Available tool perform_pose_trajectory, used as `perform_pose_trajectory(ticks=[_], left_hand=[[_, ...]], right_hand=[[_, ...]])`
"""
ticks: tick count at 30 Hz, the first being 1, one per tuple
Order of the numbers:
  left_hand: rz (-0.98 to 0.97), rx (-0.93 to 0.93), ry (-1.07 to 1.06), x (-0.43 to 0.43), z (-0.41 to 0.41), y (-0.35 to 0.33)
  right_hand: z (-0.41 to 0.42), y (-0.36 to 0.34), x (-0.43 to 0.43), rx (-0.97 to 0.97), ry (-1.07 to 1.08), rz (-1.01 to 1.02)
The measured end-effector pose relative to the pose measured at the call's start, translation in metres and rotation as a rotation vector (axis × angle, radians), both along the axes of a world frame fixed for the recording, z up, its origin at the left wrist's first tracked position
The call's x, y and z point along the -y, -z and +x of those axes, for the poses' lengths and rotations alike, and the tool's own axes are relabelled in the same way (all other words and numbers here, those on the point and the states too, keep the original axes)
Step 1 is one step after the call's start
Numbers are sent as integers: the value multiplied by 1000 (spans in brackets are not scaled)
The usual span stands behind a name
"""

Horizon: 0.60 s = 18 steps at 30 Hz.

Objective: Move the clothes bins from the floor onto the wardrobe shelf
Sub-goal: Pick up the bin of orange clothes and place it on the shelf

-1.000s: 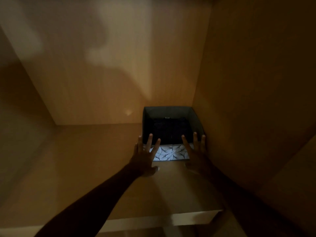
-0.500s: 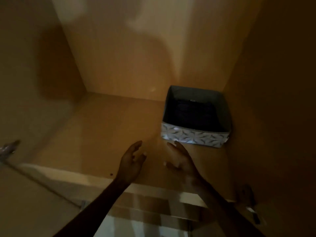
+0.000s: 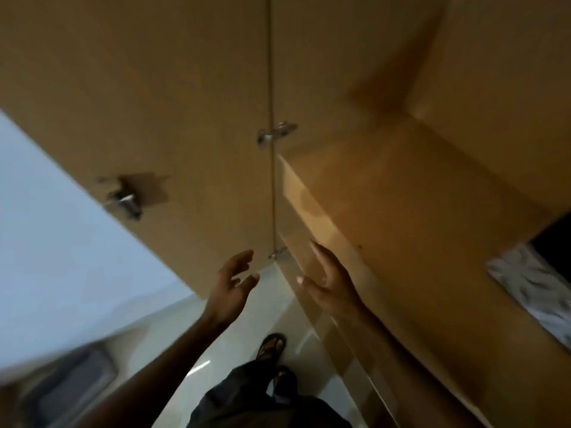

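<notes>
A clothes bin point(image 3: 531, 288) with a white-and-grey patterned front and dark inside sits on the wardrobe shelf point(image 3: 411, 217) at the far right edge of the view, partly cut off. Both my hands are empty and away from it. My left hand point(image 3: 233, 285) hangs in the air in front of the open wardrobe door point(image 3: 185, 103), fingers relaxed. My right hand point(image 3: 330, 279) hovers over the shelf's front edge, fingers loosely spread. A second grey bin point(image 3: 71, 387) lies blurred on the floor at the lower left.
The open wooden door carries a metal handle point(image 3: 123, 199) and hinges point(image 3: 275, 134). A pale wall point(image 3: 55, 242) stands to the left. Below are the light tiled floor point(image 3: 222, 344), my dark trousers and sandalled foot point(image 3: 272, 345).
My hands have let go of the bin and drawn back from the shelf. My view has swung left and down, so the bin slid to the right edge and the floor came into sight.
</notes>
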State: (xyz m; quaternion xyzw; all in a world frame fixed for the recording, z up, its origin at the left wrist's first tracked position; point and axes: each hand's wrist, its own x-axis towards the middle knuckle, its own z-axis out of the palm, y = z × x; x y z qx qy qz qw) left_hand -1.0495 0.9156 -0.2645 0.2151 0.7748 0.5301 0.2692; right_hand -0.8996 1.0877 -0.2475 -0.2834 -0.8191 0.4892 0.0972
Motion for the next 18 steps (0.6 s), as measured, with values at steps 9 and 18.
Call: perform_pose_trajectory(ticks=[9,18], left_hand=[[-15,64,-546,162,15,19],[-25,93,-944,317,47,34]], right_hand=[[-89,26,114,80,-493,-25],[-141,38,260,172,-867,-17]])
